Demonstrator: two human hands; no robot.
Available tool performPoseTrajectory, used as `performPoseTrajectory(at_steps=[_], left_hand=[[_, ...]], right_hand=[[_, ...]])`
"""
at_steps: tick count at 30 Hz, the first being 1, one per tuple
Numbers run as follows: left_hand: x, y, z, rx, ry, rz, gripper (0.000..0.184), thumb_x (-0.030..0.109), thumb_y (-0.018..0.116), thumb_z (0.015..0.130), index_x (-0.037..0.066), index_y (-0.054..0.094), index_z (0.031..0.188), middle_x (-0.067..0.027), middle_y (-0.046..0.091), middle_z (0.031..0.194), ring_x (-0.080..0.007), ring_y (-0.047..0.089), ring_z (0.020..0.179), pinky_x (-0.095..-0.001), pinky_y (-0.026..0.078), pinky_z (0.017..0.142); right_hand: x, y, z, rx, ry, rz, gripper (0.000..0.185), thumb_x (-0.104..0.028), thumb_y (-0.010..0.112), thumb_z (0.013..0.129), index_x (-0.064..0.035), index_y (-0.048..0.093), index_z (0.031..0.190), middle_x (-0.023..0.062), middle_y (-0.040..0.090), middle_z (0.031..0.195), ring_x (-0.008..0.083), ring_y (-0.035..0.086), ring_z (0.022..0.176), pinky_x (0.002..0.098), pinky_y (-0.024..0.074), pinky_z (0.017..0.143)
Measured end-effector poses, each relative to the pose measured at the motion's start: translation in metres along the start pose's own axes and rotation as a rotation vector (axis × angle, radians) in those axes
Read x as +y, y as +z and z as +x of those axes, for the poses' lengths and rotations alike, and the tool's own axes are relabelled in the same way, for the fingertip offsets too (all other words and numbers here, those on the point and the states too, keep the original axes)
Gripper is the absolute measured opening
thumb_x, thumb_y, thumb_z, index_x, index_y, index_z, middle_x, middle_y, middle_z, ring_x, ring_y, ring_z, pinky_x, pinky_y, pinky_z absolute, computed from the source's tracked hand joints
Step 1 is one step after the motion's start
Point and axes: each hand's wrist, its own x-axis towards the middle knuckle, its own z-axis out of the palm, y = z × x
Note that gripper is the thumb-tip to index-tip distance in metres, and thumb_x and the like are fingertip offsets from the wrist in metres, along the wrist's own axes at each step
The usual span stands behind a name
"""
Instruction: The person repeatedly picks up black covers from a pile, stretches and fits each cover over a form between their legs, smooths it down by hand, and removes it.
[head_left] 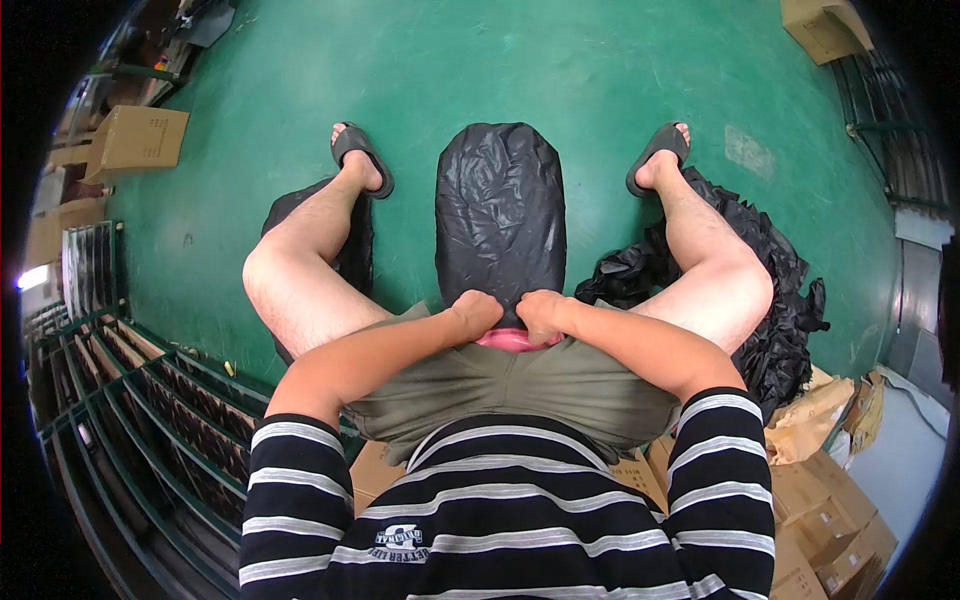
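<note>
A long, rounded bundle covered in black plastic bag [500,220] stands or lies between my legs, its near end against my lap. Something pink and shiny [520,341] shows below the bag's near edge; its kind I cannot make out. My left hand [475,316] is closed on the left side of that edge, fingers curled in. On the right side, my right hand [541,317] is closed on the same black plastic. Both hands sit close together, just above the pink part.
Crumpled black plastic bags [770,290] lie beside my right leg, and another black bundle [355,240] is behind my left leg. Green metal racks [150,430] run along the left. Cardboard boxes [145,138] stand left; more cartons [825,520] are stacked at lower right.
</note>
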Motion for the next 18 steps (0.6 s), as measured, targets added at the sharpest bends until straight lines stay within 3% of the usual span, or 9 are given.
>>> performPoseTrajectory(at_steps=[6, 8, 9, 10, 11, 13, 16, 17, 18], left_hand=[[0.005, -0.018, -0.002, -0.057, -0.02, 0.01, 0.016, 0.013, 0.07, 0.067, 0.006, 0.07, 0.082, -0.015, 0.07, 0.086, -0.0299, 0.069, 0.084, -0.0399, 0.055, 0.069], [0.005, -0.014, -0.003, -0.073, -0.021, 0.005, 0.017, 0.014, 0.07, 0.067, 0.006, 0.071, 0.082, -0.0152, 0.07, 0.086, -0.03, 0.069, 0.084, -0.0398, 0.055, 0.07], [0.005, -0.014, -0.003, -0.069, -0.031, 0.002, 0.016, 0.014, 0.07, 0.067, 0.006, 0.071, 0.081, -0.0152, 0.07, 0.086, -0.03, 0.069, 0.084, -0.0398, 0.055, 0.07], [0.006, -0.014, -0.002, -0.062, -0.041, 0.001, 0.015, 0.014, 0.07, 0.067, 0.006, 0.071, 0.081, -0.0153, 0.07, 0.087, -0.03, 0.069, 0.085, -0.0398, 0.055, 0.07], [0.006, -0.015, -0.002, -0.061, -0.044, 0.002, 0.015, 0.014, 0.07, 0.067, 0.006, 0.071, 0.081, -0.0153, 0.07, 0.087, -0.03, 0.069, 0.085, -0.0398, 0.055, 0.07], [0.007, -0.016, -0.004, -0.042, -0.056, -0.027, 0.012, 0.013, 0.069, 0.069, 0.006, 0.071, 0.079, -0.0155, 0.07, 0.087, -0.0303, 0.069, 0.085, -0.0401, 0.055, 0.071], [0.001, -0.013, 0.0, -0.062, -0.051, 0.011, 0.016, 0.018, 0.071, 0.069, 0.005, 0.071, 0.078, -0.0158, 0.07, 0.087, -0.0305, 0.069, 0.086, -0.0406, 0.055, 0.071], [-0.001, -0.038, -0.004, -0.104, -0.022, 0.024, 0.023, 0.026, 0.076, 0.067, 0.005, 0.069, 0.075, -0.0147, 0.069, 0.083, -0.0313, 0.068, 0.08, -0.041, 0.054, 0.07], [-0.002, -0.072, -0.011, 0.052, -0.099, -0.15, 0.027, 0.029, 0.079, 0.064, 0.005, 0.068, 0.072, -0.0143, 0.068, 0.079, -0.0319, 0.067, 0.076, -0.041, 0.053, 0.067]], right_hand=[[0.019, -0.024, -0.005, 0.105, 0.048, 0.295, 0.029, -0.025, 0.064, 0.067, -0.0064, 0.073, 0.087, 0.0189, 0.069, 0.088, 0.0326, 0.066, 0.089, 0.0419, 0.0536, 0.078], [0.027, -0.046, 0.004, 0.75, 0.305, 0.417, 0.025, -0.028, 0.063, 0.077, -0.0037, 0.069, 0.077, 0.0225, 0.065, 0.079, 0.0361, 0.065, 0.083, 0.0448, 0.0527, 0.075], [0.036, -0.063, 0.008, 1.099, 0.331, 0.327, 0.027, -0.029, 0.061, 0.083, -0.002, 0.065, 0.087, 0.0209, 0.063, 0.088, 0.0378, 0.06, 0.09, 0.0452, 0.0502, 0.079], [0.042, -0.073, 0.007, 1.37, 0.386, 0.304, 0.042, -0.032, 0.061, 0.085, -0.0016, 0.057, 0.113, 0.021, 0.055, 0.113, 0.0396, 0.051, 0.106, 0.0473, 0.0441, 0.09], [0.05, -0.08, 0.011, 1.496, 0.493, 0.287, 0.055, -0.036, 0.062, 0.085, -0.0036, 0.047, 0.128, 0.0226, 0.045, 0.129, 0.0402, 0.045, 0.116, 0.049, 0.0361, 0.098], [0.066, -0.068, 0.042, 1.542, 0.773, 0.393, 0.068, -0.042, 0.054, 0.091, -0.0029, 0.033, 0.141, 0.0288, 0.039, 0.135, 0.0445, 0.042, 0.121, 0.0505, 0.0325, 0.103], [0.072, -0.042, 0.062, 1.363, 0.744, 0.696, 0.076, -0.048, 0.05, 0.093, -0.0015, 0.022, 0.146, 0.0301, 0.043, 0.13, 0.0462, 0.047, 0.115, 0.0498, 0.0381, 0.099], [0.069, -0.041, 0.062, 1.365, 0.737, 0.699, 0.076, -0.048, 0.05, 0.093, -0.0015, 0.022, 0.146, 0.0301, 0.043, 0.13, 0.0462, 0.047, 0.115, 0.0498, 0.0381, 0.099], [0.066, -0.04, 0.063, 1.377, 0.746, 0.733, 0.076, -0.048, 0.049, 0.093, -0.0016, 0.022, 0.146, 0.0292, 0.045, 0.129, 0.045, 0.049, 0.114, 0.0485, 0.0402, 0.097]])
